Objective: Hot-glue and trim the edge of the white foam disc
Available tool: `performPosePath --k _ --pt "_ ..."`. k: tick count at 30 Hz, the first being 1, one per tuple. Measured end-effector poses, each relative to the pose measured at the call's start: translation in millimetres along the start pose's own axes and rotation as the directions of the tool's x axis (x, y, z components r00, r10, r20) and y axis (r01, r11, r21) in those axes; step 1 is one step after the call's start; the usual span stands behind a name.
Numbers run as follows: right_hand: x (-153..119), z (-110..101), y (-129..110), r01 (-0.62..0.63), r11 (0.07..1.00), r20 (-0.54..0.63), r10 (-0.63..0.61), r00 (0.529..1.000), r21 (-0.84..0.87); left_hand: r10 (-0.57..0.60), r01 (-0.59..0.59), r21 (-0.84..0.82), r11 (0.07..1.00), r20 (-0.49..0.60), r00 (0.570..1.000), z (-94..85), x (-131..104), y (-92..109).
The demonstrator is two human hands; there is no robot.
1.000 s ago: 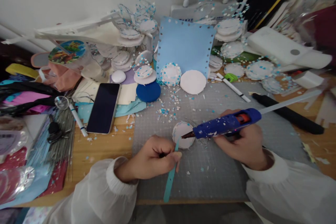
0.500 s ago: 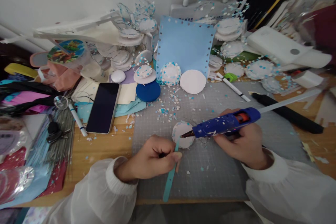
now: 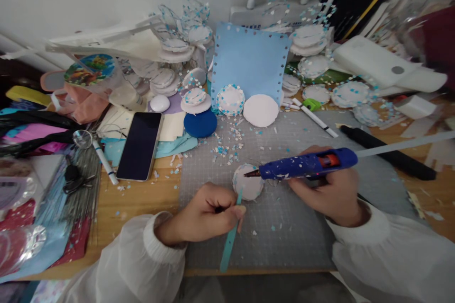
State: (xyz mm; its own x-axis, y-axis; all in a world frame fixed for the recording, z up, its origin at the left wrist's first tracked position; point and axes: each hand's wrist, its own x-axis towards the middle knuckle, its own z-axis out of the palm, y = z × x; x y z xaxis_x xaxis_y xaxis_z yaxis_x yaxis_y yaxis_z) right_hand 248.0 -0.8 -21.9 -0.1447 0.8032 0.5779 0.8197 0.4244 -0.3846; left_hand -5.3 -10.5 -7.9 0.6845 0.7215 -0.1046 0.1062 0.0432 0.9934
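Note:
My left hand (image 3: 209,215) pinches a teal strip (image 3: 229,246), whose upper end lies at the lower left edge of a small white disc (image 3: 250,187). The disc rests on the grey cutting mat (image 3: 284,234) and has blue bits round its rim. Wrapped round the handle of a blue glue gun (image 3: 295,165) is my right hand (image 3: 325,194). The gun's dark nozzle is over the upper part of the disc; whether it touches cannot be told. A long whitish glue stick (image 3: 405,144) sticks out of the gun's back.
A phone (image 3: 139,147) lies at the left, beside a pen (image 3: 104,162). Behind the mat are a blue disc (image 3: 200,124), a white oval (image 3: 261,110) and a light blue sheet (image 3: 250,64). A black rod (image 3: 391,154) is at the right.
The glue gun's nozzle has lifted up the disc, away from the strip's tip, and the gun lies more level. My left hand and the strip have barely moved.

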Motion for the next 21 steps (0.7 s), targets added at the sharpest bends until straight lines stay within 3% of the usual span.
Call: performPosePath --k 5,8,11,15,21 --pt "3.4 -5.5 13.9 -0.213 0.967 -0.121 0.197 0.973 -0.139 0.006 -0.006 -0.010 1.000 -0.021 1.000 -0.1 0.6 0.3" --pt "3.4 -17.5 39.2 -0.382 0.891 -0.287 0.310 0.907 -0.246 0.046 -0.047 -0.018 0.999 -0.042 0.998 -0.3 0.8 -0.6" --pt "-0.2 -32.8 65.8 -0.462 0.840 -0.395 0.337 0.855 -0.283 0.068 -0.069 -0.029 0.997 -0.046 0.997 -0.4 0.5 -1.7" --pt "-14.2 -45.3 85.3 -0.525 0.780 -0.348 0.414 0.841 -0.341 0.079 -0.080 -0.023 0.997 -0.051 0.996 -0.2 0.9 -1.4" --pt "-32.3 -50.2 89.6 -0.537 0.758 -0.108 0.539 0.836 -0.370 0.068 -0.070 -0.025 0.997 -0.090 0.994 -0.3 2.8 3.4"
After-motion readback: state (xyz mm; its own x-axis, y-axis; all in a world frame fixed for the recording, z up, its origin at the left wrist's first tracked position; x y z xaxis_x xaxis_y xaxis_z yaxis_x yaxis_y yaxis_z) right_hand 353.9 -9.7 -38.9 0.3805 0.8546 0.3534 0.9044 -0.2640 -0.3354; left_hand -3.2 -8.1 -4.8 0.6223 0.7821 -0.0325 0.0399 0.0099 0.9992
